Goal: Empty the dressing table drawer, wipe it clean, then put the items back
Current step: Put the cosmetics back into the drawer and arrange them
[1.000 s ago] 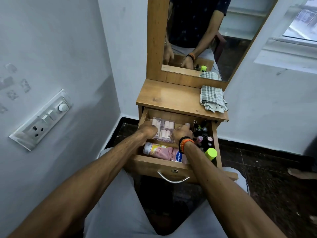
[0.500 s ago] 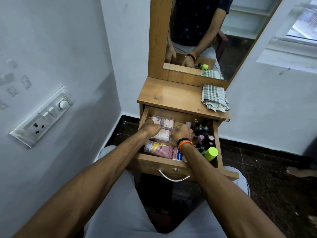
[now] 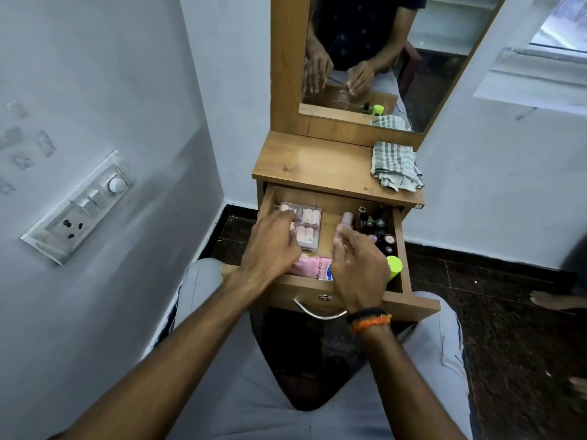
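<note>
Head view: seated person facing a wooden dressing table (image 3: 317,163).
Drawer (image 3: 365,301): pulled out over the lap, items inside.
Left hand (image 3: 270,246): fingers curled, resting on the clear nail box (image 3: 306,225) at the drawer's back left; firm grip cannot be told.
Right hand (image 3: 359,265): fingers loosely spread, empty, hovering above the pink bottle (image 3: 313,266) lying along the front.
Small bottles (image 3: 378,228): clustered at right.
Green-capped bottle (image 3: 394,265): front right corner.
Checked cloth (image 3: 395,165): tabletop, right.

A folded checked cloth (image 3: 396,165) lies on the wooden dressing table top (image 3: 314,165).
</note>
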Available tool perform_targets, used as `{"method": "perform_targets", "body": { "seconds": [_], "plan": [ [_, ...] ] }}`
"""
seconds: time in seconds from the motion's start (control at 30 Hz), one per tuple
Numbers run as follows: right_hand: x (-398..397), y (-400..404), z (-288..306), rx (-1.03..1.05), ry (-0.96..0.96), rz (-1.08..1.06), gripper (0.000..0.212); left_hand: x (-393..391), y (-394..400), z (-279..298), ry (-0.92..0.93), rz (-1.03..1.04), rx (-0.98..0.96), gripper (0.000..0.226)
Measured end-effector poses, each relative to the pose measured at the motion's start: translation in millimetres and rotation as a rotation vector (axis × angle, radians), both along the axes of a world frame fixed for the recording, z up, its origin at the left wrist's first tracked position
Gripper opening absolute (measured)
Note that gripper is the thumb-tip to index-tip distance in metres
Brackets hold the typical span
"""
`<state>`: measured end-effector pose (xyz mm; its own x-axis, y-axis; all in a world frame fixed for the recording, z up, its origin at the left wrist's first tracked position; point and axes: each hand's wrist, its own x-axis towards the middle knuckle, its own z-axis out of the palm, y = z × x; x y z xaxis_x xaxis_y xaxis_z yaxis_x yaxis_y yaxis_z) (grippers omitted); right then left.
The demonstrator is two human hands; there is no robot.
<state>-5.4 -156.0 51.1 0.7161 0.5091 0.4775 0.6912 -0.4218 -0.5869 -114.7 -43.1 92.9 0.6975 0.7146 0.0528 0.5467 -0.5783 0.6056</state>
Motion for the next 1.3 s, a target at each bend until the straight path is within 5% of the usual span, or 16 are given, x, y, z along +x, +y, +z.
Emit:
{"method": "perform_targets", "body": {
  "seconds": [0.23, 0.93, 1.3],
  "plan": [
    [4, -23, -33, 0.053, -0.334, 0.035, 0.037, -8, -35, -47, 0.151, -0.015, 0.388, 0.060],
    [49, 27, -31, -0.217, -0.419, 0.114, 0.046, 33, 27, -68, -0.062, -0.134, 0.608, 0.052],
    [100, 53, -21, -0.313, -0.528, 0.351, 0.083, 54, 89, -61, -0.006, -0.366, 0.685, 0.094]
  ]
}}
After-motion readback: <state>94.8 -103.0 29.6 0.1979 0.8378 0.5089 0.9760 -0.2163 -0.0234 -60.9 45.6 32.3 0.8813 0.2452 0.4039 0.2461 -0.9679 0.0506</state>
